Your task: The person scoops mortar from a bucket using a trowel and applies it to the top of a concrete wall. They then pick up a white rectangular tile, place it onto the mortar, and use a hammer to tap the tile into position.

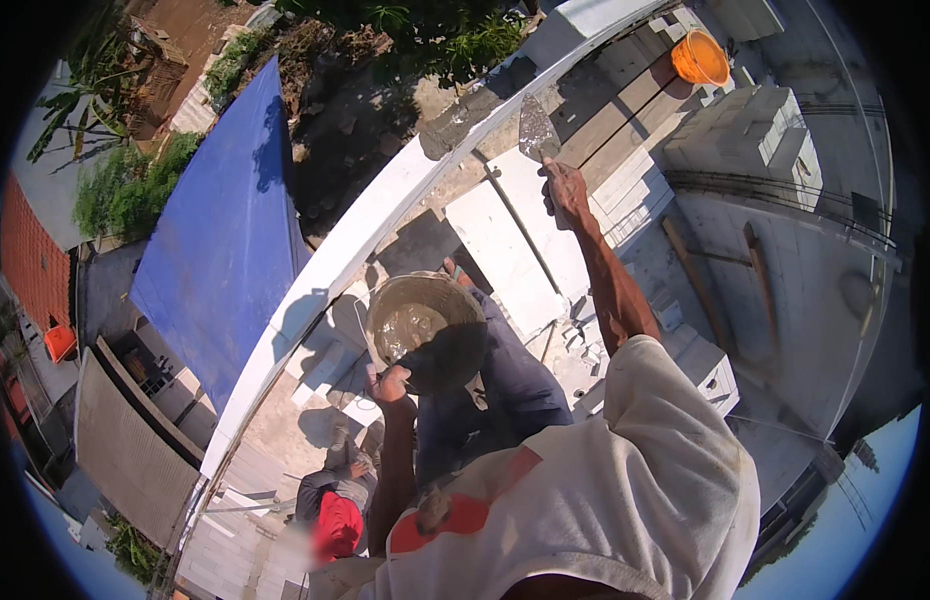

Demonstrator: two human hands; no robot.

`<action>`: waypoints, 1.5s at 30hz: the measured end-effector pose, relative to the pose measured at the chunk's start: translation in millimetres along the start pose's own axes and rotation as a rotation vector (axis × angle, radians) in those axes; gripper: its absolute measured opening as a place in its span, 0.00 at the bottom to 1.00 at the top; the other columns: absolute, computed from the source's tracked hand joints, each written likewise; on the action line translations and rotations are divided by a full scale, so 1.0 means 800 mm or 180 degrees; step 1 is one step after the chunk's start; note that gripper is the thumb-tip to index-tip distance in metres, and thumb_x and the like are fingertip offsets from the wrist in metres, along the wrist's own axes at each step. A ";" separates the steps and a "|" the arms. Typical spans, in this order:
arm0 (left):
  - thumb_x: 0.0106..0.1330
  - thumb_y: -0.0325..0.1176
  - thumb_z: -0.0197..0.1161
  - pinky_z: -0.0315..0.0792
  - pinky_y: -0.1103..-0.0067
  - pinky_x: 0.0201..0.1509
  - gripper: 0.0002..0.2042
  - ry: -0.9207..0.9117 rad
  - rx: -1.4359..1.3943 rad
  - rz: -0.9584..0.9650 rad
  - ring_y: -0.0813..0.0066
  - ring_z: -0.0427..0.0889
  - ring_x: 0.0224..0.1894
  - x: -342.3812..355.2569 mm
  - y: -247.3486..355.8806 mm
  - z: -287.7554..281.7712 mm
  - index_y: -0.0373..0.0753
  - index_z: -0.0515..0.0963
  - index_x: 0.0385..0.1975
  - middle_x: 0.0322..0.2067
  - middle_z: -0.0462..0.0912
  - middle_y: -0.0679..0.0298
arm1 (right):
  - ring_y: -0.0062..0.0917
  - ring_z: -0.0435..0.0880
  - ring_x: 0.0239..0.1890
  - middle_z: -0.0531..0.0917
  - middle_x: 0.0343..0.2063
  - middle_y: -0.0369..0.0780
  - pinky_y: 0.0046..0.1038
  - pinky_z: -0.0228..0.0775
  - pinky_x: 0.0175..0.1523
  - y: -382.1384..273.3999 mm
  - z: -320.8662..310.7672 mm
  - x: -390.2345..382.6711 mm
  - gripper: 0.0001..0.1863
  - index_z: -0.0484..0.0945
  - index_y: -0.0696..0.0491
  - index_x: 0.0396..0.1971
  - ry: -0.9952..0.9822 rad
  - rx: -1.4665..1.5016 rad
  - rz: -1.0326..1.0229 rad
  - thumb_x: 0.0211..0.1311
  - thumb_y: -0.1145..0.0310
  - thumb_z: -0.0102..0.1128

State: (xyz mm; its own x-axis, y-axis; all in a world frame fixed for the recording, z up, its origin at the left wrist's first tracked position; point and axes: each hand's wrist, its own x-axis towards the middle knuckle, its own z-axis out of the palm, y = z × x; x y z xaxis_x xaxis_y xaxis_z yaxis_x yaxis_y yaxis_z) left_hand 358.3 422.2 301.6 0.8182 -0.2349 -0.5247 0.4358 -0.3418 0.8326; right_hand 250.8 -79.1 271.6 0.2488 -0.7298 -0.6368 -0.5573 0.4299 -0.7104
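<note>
My left hand [390, 384] grips the rim of a dark bucket [453, 362] held in front of my legs. Grey wet mortar [409, 330] lies inside it, partly in shadow. My right arm reaches far forward, and my right hand [565, 192] is closed round the handle of a trowel [536, 130]. Grey mortar smears the trowel's blade, which is beside the long white wall [340, 265]. A patch of mortar [457, 124] sits on top of that wall, just left of the blade and apart from it.
Beyond the wall the ground drops toward a blue tarp [220, 245] and roofs. An orange bucket [700, 58] and stacked pale blocks [750, 140] stand at the far right. White panels [497, 248] and rubble lie by my feet. Another person in red [337, 525] is at lower left.
</note>
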 end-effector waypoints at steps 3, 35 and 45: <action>0.50 0.19 0.61 0.75 0.79 0.42 0.13 0.0053 -0.0957 -0.0263 0.77 0.80 0.31 0.002 0.040 0.035 0.33 0.76 0.37 0.31 0.83 0.63 | 0.31 0.78 0.20 0.79 0.20 0.42 0.35 0.71 0.27 0.011 -0.002 -0.109 0.25 0.81 0.59 0.45 -0.0141 -0.1015 -0.0644 0.77 0.47 0.54; 0.47 0.23 0.63 0.65 0.79 0.29 0.11 -0.0483 -0.0457 0.1199 0.81 0.65 0.25 -0.001 0.198 0.037 0.39 0.66 0.24 0.23 0.67 0.73 | 0.33 0.86 0.33 0.87 0.34 0.49 0.36 0.80 0.35 0.053 0.122 -0.388 0.28 0.81 0.60 0.56 -0.2285 -0.1747 -0.1804 0.67 0.52 0.69; 0.46 0.21 0.60 0.79 0.67 0.50 0.24 0.0025 -0.1476 -0.0526 0.61 0.83 0.40 0.003 0.127 -0.011 0.29 0.74 0.49 0.40 0.80 0.56 | 0.13 0.68 0.09 0.74 0.14 0.30 0.23 0.59 0.13 -0.021 0.090 -0.325 0.15 0.84 0.56 0.42 -0.2970 -0.1223 0.0109 0.68 0.59 0.71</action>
State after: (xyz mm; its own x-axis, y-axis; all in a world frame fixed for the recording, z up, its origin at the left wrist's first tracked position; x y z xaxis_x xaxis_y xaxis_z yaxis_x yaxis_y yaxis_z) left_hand 407.5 394.9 386.6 0.7262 -0.2042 -0.6565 0.6795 0.0676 0.7306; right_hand 252.8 142.1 427.7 0.6567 0.0578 -0.7520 -0.7522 0.1224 -0.6475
